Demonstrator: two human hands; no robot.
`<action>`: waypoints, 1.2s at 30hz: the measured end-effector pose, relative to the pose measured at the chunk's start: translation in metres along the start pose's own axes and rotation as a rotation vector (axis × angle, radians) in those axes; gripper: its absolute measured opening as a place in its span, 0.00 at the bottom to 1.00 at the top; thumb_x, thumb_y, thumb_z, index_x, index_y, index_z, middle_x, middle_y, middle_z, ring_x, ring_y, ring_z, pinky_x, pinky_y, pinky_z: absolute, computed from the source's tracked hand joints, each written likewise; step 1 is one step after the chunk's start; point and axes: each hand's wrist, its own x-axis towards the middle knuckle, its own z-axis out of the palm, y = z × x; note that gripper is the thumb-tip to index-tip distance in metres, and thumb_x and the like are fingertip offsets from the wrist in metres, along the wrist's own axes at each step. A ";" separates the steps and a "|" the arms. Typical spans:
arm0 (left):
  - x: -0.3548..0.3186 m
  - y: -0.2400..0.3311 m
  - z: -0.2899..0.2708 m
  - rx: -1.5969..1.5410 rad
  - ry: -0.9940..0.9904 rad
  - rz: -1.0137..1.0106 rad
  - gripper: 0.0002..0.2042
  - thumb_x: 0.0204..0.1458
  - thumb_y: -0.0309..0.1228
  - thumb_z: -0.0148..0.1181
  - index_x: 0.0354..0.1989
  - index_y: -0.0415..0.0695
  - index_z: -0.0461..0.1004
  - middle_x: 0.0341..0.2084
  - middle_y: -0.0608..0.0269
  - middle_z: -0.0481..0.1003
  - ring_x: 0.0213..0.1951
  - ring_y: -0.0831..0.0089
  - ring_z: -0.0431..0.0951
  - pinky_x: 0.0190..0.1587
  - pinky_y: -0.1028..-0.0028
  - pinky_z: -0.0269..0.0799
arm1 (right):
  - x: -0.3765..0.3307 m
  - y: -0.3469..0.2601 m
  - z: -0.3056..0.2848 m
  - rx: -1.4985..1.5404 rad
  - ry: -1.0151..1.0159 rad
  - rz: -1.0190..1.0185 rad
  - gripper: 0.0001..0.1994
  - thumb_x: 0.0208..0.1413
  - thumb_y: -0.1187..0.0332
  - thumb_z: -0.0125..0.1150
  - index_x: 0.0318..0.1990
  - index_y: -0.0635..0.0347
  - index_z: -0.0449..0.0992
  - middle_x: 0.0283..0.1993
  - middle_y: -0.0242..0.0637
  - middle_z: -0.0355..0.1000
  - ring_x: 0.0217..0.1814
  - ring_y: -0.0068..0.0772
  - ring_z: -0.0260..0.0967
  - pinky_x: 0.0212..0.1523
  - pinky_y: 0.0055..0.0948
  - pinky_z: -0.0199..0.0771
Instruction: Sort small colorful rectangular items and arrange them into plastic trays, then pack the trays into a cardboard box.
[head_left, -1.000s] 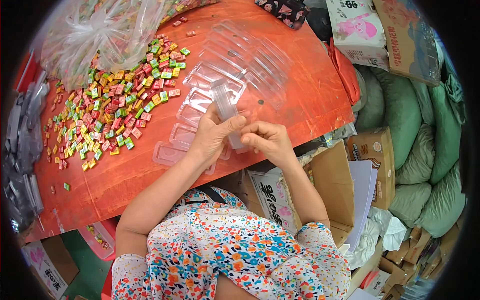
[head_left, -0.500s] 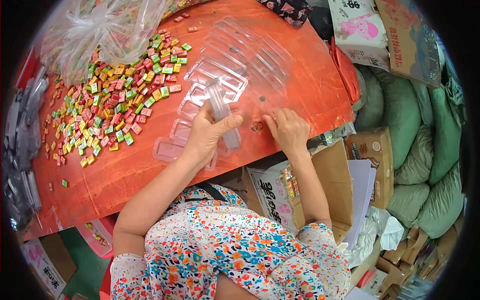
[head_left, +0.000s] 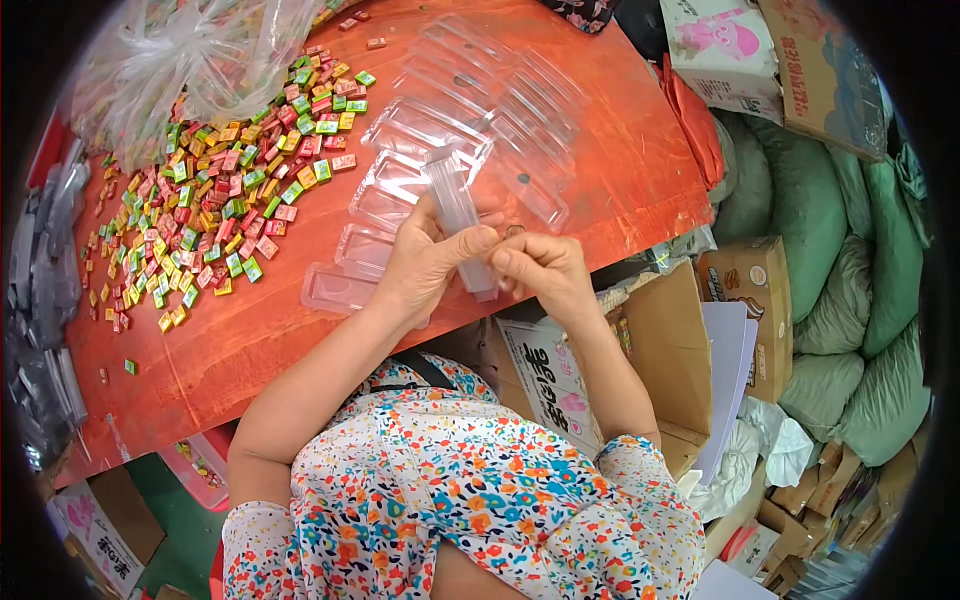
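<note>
My left hand (head_left: 428,258) grips a stack of clear, narrow plastic trays (head_left: 452,195), with the thumb across the front and the fingers behind. My right hand (head_left: 552,272) is at the stack's right side, its thumb and forefinger pinched together at a tray edge; the exact grip is partly hidden. Beyond the hands, several clear trays (head_left: 432,122) are spread over the red table (head_left: 630,170) in slanting rows. One separate tray (head_left: 532,185) lies just past my right hand, and others (head_left: 335,288) lie beside my left forearm.
Many small red, yellow and green wrapped pieces (head_left: 225,185) are heaped at the left, partly under a clear plastic bag (head_left: 200,60). Below the table's near edge stands an open cardboard box (head_left: 665,350). Green sacks (head_left: 810,230) are piled at the right.
My right hand has moved left from over the table to the stack, and its fingers have closed. A tray now lies plainly where there was blur. The stack in my left hand has shifted slightly.
</note>
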 end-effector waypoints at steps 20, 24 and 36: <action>-0.012 -0.005 -0.001 0.021 0.006 -0.027 0.32 0.46 0.26 0.72 0.59 0.38 0.61 0.52 0.52 0.72 0.54 0.62 0.75 0.56 0.64 0.72 | -0.017 0.015 0.003 -0.255 0.023 -0.192 0.14 0.51 0.61 0.71 0.37 0.63 0.80 0.25 0.28 0.75 0.25 0.15 0.70 0.27 0.19 0.69; -0.017 -0.008 0.005 -0.022 -0.032 -0.043 0.31 0.46 0.26 0.72 0.57 0.37 0.62 0.52 0.51 0.72 0.53 0.62 0.75 0.56 0.64 0.72 | -0.021 0.008 0.001 -0.030 -0.068 0.036 0.09 0.54 0.66 0.69 0.35 0.63 0.81 0.26 0.26 0.74 0.28 0.12 0.68 0.28 0.17 0.68; -0.017 -0.011 0.010 0.024 -0.088 -0.043 0.29 0.47 0.27 0.72 0.56 0.37 0.64 0.52 0.51 0.72 0.53 0.63 0.75 0.55 0.64 0.72 | -0.033 0.004 -0.007 0.090 -0.037 0.027 0.06 0.57 0.70 0.66 0.32 0.64 0.79 0.27 0.26 0.74 0.26 0.15 0.67 0.26 0.18 0.67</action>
